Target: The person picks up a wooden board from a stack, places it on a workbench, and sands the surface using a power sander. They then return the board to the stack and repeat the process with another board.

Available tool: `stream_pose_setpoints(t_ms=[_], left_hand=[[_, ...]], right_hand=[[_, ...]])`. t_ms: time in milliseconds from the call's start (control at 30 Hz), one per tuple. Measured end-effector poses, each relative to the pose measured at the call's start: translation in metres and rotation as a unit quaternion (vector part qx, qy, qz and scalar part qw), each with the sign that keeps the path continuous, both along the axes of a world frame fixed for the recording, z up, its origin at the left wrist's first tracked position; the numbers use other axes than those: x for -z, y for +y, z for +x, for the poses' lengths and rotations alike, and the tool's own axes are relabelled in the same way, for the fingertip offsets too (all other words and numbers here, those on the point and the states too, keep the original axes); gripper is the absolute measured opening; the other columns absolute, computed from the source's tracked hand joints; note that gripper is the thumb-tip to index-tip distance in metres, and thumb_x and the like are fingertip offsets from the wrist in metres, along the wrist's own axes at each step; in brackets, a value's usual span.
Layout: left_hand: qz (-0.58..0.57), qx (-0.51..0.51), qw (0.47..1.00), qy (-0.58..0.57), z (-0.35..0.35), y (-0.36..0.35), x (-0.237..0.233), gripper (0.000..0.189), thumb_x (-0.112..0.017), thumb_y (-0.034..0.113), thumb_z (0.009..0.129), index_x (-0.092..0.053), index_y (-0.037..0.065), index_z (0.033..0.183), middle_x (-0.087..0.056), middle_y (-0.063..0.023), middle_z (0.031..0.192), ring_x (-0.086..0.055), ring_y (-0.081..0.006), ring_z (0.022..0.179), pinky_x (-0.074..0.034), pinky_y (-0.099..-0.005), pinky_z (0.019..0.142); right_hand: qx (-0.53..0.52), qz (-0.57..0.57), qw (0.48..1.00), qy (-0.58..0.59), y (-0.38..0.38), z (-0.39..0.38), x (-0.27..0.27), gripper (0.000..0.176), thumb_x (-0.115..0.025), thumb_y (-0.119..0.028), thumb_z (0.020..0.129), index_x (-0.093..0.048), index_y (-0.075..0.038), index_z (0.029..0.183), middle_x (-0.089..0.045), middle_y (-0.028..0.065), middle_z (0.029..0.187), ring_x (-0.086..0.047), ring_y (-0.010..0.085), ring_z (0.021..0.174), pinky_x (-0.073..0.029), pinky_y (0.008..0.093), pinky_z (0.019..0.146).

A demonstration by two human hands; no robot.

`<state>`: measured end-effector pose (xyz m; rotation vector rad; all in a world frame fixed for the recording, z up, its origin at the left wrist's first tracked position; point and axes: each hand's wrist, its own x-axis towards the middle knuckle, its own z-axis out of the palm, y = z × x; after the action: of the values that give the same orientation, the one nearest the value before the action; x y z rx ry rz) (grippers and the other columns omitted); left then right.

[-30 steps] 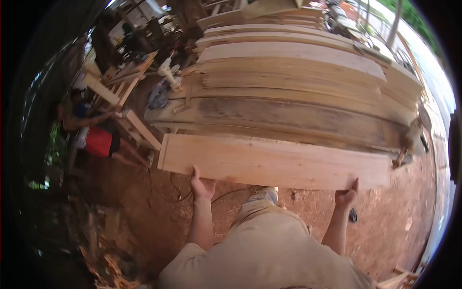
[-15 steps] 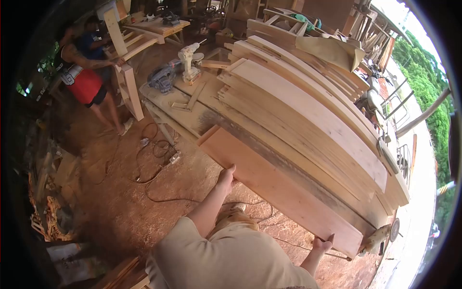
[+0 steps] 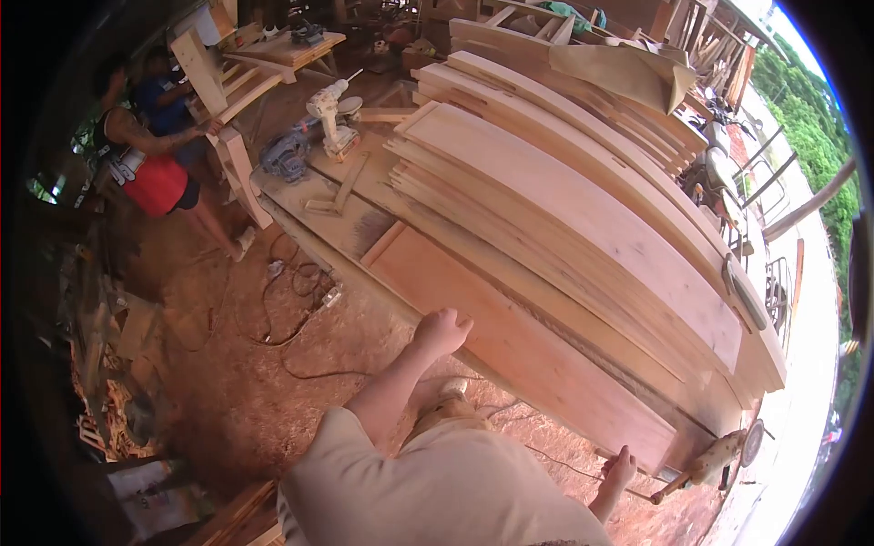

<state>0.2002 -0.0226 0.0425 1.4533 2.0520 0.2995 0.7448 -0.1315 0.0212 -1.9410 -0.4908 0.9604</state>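
Note:
A long pale plank point(image 3: 510, 337) lies flat along the near edge of a workbench point(image 3: 314, 214), beside a tall stack of boards point(image 3: 564, 191). My left hand point(image 3: 442, 332) is curled against the plank's near edge about a third of the way along it. My right hand point(image 3: 619, 469) is at the plank's far right end, just below its edge, with fingers spread and nothing in them.
A white drill point(image 3: 332, 114) and a grey power saw point(image 3: 287, 155) sit on the bench's left end. A person in a red top point(image 3: 150, 168) works at a wooden frame at upper left. Cables point(image 3: 291, 300) trail over the dirt floor. A tool point(image 3: 719, 450) hangs by the bench's right end.
The plank has gone from carried in both hands to lying on the bench against the stack. My right hand has let go of its end; my left hand stays on the edge.

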Motion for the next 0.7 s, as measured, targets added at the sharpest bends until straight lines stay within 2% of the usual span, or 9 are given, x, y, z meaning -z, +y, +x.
stream_pose_setpoints(t_ms=[33,67,100,133,200,233,467,533,700], left_hand=[[-0.003,0.001,1.000,0.002,0.011,0.002,0.005,0.058,-0.056,0.050,0.101,-0.066,-0.002,0.124,-0.072,-0.0210,0.112,-0.071,-0.0321,0.100,-0.057,-0.0455,0.082],[0.059,-0.006,0.997,0.040,0.022,0.005,0.011,0.060,-0.053,0.052,0.101,-0.067,-0.002,0.124,-0.063,-0.0247,0.127,-0.062,-0.0362,0.116,-0.051,-0.0488,0.094],[0.122,-0.013,0.989,0.078,0.033,0.008,0.016,0.063,-0.050,0.054,0.101,-0.068,-0.001,0.124,-0.055,-0.0284,0.143,-0.053,-0.0403,0.132,-0.045,-0.0522,0.106],[0.122,-0.014,0.989,0.079,0.046,0.011,0.023,0.063,-0.050,0.054,0.101,-0.068,-0.001,0.124,-0.055,-0.0284,0.143,-0.053,-0.0403,0.132,-0.045,-0.0522,0.106],[0.046,-0.010,0.991,0.127,0.075,0.009,0.035,0.068,-0.044,0.056,0.104,-0.071,-0.005,0.119,-0.021,-0.0331,0.164,-0.027,-0.0504,0.149,-0.027,-0.0593,0.119],[0.045,-0.014,0.991,0.128,0.086,0.005,0.036,0.068,-0.044,0.056,0.104,-0.071,-0.005,0.119,-0.021,-0.0331,0.164,-0.027,-0.0504,0.149,-0.027,-0.0593,0.119],[0.070,-0.038,0.985,0.153,0.158,-0.023,0.057,0.064,-0.038,0.048,0.106,-0.073,-0.004,0.117,-0.013,-0.0346,0.165,-0.014,-0.0512,0.153,-0.020,-0.0618,0.122],[0.079,-0.046,0.980,0.175,0.172,-0.027,0.062,0.061,-0.040,0.045,0.106,-0.074,-0.005,0.114,-0.013,-0.0352,0.164,-0.013,-0.0507,0.153,-0.020,-0.0612,0.122],[0.227,-0.082,0.958,0.158,0.174,-0.033,0.079,0.055,-0.047,0.033,0.104,-0.069,-0.017,0.108,-0.014,-0.0401,0.161,-0.015,-0.0575,0.150,-0.019,-0.0629,0.123]], right_hand=[[0.023,0.008,0.997,-0.074,-0.001,0.003,0.000,0.033,-0.063,-0.034,0.099,-0.060,-0.002,0.101,-0.062,0.0078,0.079,-0.059,0.0216,0.066,-0.050,0.0404,0.059],[0.023,0.007,0.997,-0.072,-0.003,0.013,0.008,0.033,-0.063,-0.034,0.099,-0.060,-0.002,0.101,-0.062,0.0078,0.079,-0.059,0.0216,0.066,-0.050,0.0404,0.059],[0.006,0.026,0.981,-0.191,-0.004,0.025,0.020,0.039,-0.063,-0.034,0.100,-0.058,0.002,0.115,-0.063,0.0147,0.099,-0.061,0.0261,0.087,-0.051,0.0409,0.074],[-0.011,0.046,0.950,-0.307,-0.005,0.037,0.029,0.048,-0.063,-0.033,0.100,-0.057,0.005,0.129,-0.065,0.0216,0.118,-0.064,0.0306,0.108,-0.052,0.0414,0.090],[-0.023,0.012,0.946,-0.324,-0.004,0.055,0.015,0.055,-0.063,-0.035,0.099,-0.053,0.006,0.136,-0.059,0.0241,0.131,-0.058,0.0339,0.120,-0.046,0.0440,0.101],[-0.035,-0.022,0.939,-0.340,-0.002,0.063,0.006,0.064,-0.063,-0.036,0.099,-0.049,0.007,0.143,-0.053,0.0267,0.144,-0.051,0.0372,0.133,-0.040,0.0466,0.111],[-0.054,-0.115,0.883,-0.451,0.022,0.117,-0.004,0.071,-0.064,-0.047,0.096,-0.048,-0.003,0.149,-0.047,0.0258,0.151,-0.046,0.0406,0.138,-0.035,0.0528,0.115],[-0.124,-0.180,0.864,-0.453,0.034,0.126,0.019,0.078,-0.058,-0.058,0.096,-0.043,-0.008,0.154,-0.035,0.0243,0.160,-0.035,0.0423,0.146,-0.030,0.0559,0.118],[-0.104,-0.194,0.853,-0.473,0.036,0.097,0.013,0.079,-0.056,-0.057,0.097,-0.038,-0.009,0.157,-0.031,0.0246,0.162,-0.028,0.0433,0.149,-0.025,0.0579,0.119]])
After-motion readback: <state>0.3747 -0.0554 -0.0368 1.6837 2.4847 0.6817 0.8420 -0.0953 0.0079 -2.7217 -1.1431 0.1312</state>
